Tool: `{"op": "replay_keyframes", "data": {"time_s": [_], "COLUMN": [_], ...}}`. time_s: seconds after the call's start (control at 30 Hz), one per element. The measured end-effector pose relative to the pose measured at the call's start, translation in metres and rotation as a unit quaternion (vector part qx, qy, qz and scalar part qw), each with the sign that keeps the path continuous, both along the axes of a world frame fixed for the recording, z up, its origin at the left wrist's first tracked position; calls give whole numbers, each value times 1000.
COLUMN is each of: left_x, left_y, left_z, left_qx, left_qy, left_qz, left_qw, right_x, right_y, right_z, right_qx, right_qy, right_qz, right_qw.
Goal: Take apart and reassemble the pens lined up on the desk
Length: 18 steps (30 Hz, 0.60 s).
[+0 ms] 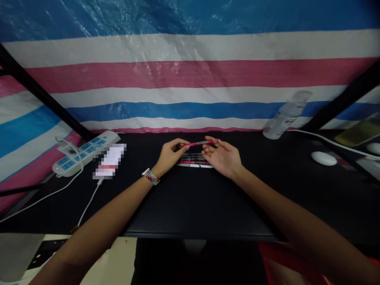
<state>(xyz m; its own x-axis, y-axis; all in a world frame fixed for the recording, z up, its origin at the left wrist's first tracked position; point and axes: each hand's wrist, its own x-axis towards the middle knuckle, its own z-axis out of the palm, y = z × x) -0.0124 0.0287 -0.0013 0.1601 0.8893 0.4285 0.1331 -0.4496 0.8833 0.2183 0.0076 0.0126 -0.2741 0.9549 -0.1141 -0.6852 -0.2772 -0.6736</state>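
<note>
A pink pen is held level above the black table. My left hand pinches its left end between thumb and fingers, and a woven multicoloured band circles that wrist. At the pen's right end is my right hand, palm turned up and fingers spread, with the pen's tip at its fingers. Below the held pen, several pens lie side by side on the table between my hands. Nearest to me in that row is a white pen. My hands partly cover the row's ends.
To the left lie a white power strip with a plugged-in cable and a blurred-out phone on a charging cord. A clear bottle stands at the back right. Farther right is a white mouse. Striped sheeting hangs behind the table.
</note>
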Motion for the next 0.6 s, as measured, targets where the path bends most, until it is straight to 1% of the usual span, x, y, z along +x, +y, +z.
{"op": "replay_keyframes", "data": {"time_s": [0.23, 0.4, 0.6], "left_x": [0, 0, -1], "left_y": [0, 0, 1], "left_z": [0, -1, -2], "left_qx": [7, 8, 9], "left_qy": [1, 5, 6], "left_qz": [1, 4, 3], "left_qw": [1000, 1000, 1000], "right_x": [0, 1, 1], "right_y": [-1, -1, -1], "right_z": [1, 2, 1], "right_qx": [11, -1, 11], "right_qy": [-10, 11, -9], "right_qz": [2, 9, 3], "right_qw": [1000, 1000, 1000]}}
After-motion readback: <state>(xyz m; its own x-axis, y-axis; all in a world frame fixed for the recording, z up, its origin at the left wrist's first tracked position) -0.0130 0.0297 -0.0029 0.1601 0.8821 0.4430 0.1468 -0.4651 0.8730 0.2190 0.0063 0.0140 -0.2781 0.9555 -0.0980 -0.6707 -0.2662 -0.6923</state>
